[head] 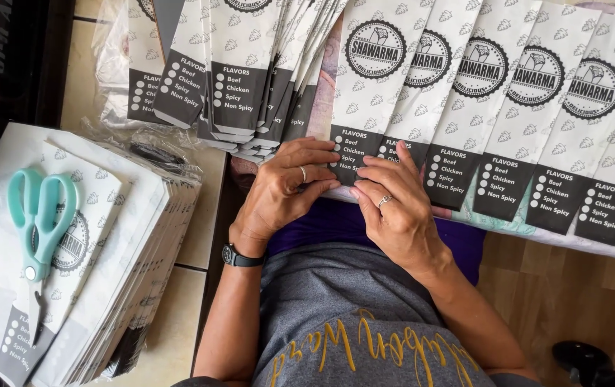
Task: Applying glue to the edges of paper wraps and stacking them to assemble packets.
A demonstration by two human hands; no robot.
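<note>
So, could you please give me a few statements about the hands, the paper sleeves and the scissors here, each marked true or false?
1. Both hands touch the same paper sleeve. True: the left hand and right hand meet at its dark lower end.
2. The scissors are held in the right hand. False: they lie on the stack of sleeves at the left.
3. The scissors have teal handles. True.
4. A wristwatch is on the right wrist. False: it is on the left wrist.
5. Each hand wears a ring. True.
</note>
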